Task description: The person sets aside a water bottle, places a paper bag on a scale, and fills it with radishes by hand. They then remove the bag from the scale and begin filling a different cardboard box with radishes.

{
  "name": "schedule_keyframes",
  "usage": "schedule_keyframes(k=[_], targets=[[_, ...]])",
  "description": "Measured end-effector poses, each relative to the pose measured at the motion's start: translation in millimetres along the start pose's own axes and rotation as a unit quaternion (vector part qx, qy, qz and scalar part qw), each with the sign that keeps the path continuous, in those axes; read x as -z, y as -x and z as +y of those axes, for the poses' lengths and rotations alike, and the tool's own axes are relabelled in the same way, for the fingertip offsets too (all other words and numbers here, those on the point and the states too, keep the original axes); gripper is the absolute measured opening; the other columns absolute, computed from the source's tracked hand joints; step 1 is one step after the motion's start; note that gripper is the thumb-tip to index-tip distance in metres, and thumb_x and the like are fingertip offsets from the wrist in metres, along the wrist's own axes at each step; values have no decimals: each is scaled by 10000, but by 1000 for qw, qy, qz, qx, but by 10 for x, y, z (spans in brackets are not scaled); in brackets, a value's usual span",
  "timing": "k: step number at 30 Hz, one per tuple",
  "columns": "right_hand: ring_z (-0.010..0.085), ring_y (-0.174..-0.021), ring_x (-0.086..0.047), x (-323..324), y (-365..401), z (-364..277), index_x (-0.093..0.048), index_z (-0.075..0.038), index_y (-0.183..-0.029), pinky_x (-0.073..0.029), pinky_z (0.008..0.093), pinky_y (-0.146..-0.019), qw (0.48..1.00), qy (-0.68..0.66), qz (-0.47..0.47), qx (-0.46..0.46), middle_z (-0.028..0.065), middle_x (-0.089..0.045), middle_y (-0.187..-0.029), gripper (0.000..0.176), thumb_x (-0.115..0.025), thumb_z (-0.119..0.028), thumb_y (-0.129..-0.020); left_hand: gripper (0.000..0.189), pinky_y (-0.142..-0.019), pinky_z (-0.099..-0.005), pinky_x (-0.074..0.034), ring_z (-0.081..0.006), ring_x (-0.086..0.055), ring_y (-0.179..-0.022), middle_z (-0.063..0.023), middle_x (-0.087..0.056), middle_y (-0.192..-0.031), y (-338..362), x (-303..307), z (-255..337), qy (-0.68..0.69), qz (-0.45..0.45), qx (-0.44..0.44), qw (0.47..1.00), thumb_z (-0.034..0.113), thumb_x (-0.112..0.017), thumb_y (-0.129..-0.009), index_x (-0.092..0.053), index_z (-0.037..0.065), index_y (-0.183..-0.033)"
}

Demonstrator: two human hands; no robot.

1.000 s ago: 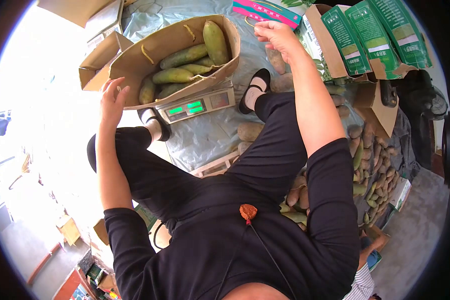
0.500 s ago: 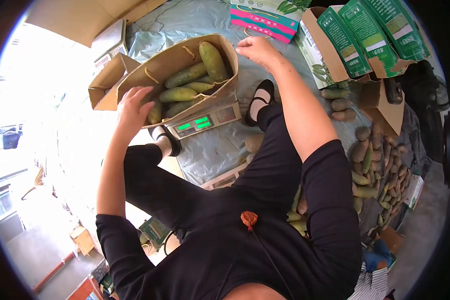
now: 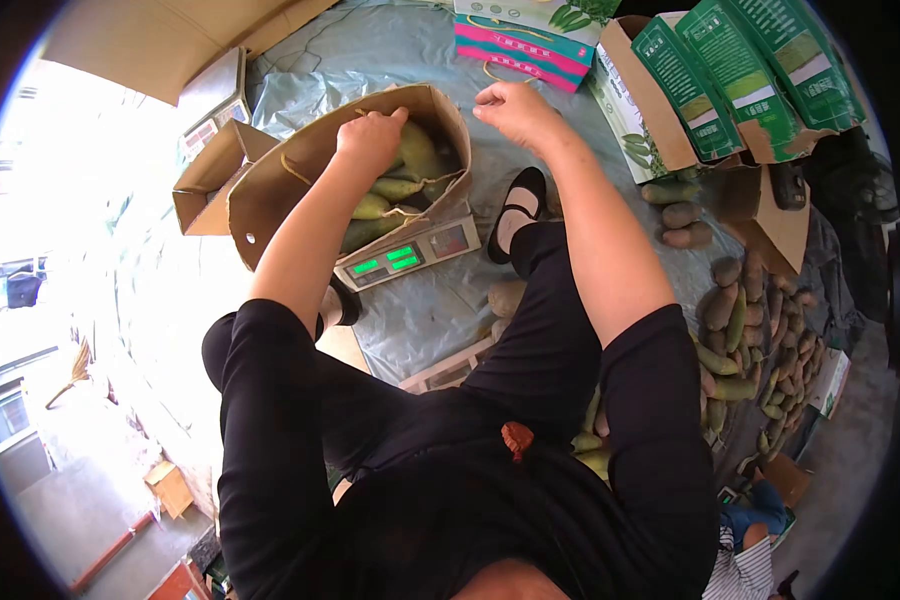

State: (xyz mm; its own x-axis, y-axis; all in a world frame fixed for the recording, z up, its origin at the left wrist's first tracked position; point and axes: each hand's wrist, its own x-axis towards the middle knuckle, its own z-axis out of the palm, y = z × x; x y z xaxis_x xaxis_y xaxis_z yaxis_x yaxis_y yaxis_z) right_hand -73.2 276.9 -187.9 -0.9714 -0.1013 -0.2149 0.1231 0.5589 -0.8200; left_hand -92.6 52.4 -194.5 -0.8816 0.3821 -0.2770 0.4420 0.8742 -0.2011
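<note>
A tall cardboard carton (image 3: 440, 110) with rope handles holds several green radishes (image 3: 422, 160). It stands on a digital scale (image 3: 410, 255) with lit green digits. My left hand (image 3: 370, 140) reaches over the carton's opening, its fingers curled by the far wall and the rope handle (image 3: 361, 112) there; its grip is partly hidden. Just beyond the carton's right edge, my right hand (image 3: 518, 112) hovers with loosely bent fingers, thumb and forefinger a little apart and nothing visible between them.
Green printed boxes (image 3: 740, 85) stand in a carton at upper right, beside a pink and teal box (image 3: 520, 55). Piled radishes (image 3: 760, 340) lie at right. A small open carton (image 3: 215, 180) sits left of the scale. Another person's striped clothing (image 3: 745, 575) shows at lower right.
My left hand has moved from the carton's left side across its opening to the far wall. My right hand has shifted slightly. The carton's near left wall now shows more.
</note>
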Motion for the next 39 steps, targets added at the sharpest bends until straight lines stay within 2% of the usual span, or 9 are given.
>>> schedule_keyframes(k=[2,11,14,20,25,33,35,36,39], targets=[[272,-937,-616,-8,-9,-2,-640,-41,-1037,-474,352,-812,999,28,27,8,150,-651,-1010,344,-642,-267,-777,544,-726,-403,-526,-307,-639,-900,-139,-623,-1017,-8,-107,-10,-12,-19,10,1000,46,-465,-833,-369,215,-1341],[270,-983,-606,-62,-95,-37,-638,-56,-1053,-467,351,-834,999,47,14,5,136,-645,-1045,346,-639,-273,-785,586,-741,-379,-527,-284,-640,-926,-137,-640,-1029,-112,-207,16,-3,-38,-17,999,86,-484,-845,-315,233,-1386],[270,-974,-609,-64,-77,-42,-640,-53,-1048,-469,352,-829,999,34,17,0,141,-647,-1036,346,-644,-275,-783,546,-736,-381,-526,-285,-639,-930,-133,-648,-999,-135,-237,60,6,-24,3,1000,78,-497,-834,-366,208,-1348],[273,-942,-619,-64,-101,-13,-647,-46,-1032,-475,354,-814,999,35,18,22,153,-652,-1012,345,-653,-277,-776,476,-779,-417,-508,-320,-623,-949,-172,-636,-1027,339,-311,-251,22,-107,27,994,94,-526,-793,-468,163,-1260],[273,-927,-624,-112,-171,1,-660,-36,-1002,-477,358,-811,998,44,14,37,158,-656,-999,335,-652,-278,-771,511,-846,-419,-478,-330,-597,-1001,-181,-623,-1064,829,-738,-641,178,-135,74,972,104,-497,-762,-487,156,-1270],[268,-893,-625,-129,-168,2,-648,-7,-1025,-474,362,-796,998,51,-41,-25,158,-663,-963,377,-650,-284,-768,404,-813,-391,-479,-322,-616,-876,-154,-643,-927,1319,-105,-1224,240,56,130,960,179,-594,-776,-568,117,-1174],[244,-853,-620,-150,-145,-29,-649,-16,-1024,-474,342,-782,996,33,-46,-67,119,-665,-912,376,-645,-301,-779,338,-803,-377,-478,-312,-622,-862,-152,-644,-915,1451,-169,-1534,320,114,163,926,172,-586,-774,-613,91,-1101],[244,-853,-620,-157,-136,-57,-649,-16,-1024,-474,342,-782,996,33,-54,-62,119,-665,-912,376,-645,-301,-779,332,-749,-319,-478,-190,-612,-805,-109,-645,-875,1537,-129,-1639,327,114,189,919,124,-599,-778,-604,66,-1105],[227,-921,-588,-188,-147,-78,-627,-39,-1072,-463,364,-812,986,27,-89,-135,93,-640,-977,402,-641,-327,-792,340,-841,-320,-458,-224,-594,-966,-106,-642,-1019,1746,-356,-2025,427,108,253,861,174,-619,-809,-601,63,-1129]])
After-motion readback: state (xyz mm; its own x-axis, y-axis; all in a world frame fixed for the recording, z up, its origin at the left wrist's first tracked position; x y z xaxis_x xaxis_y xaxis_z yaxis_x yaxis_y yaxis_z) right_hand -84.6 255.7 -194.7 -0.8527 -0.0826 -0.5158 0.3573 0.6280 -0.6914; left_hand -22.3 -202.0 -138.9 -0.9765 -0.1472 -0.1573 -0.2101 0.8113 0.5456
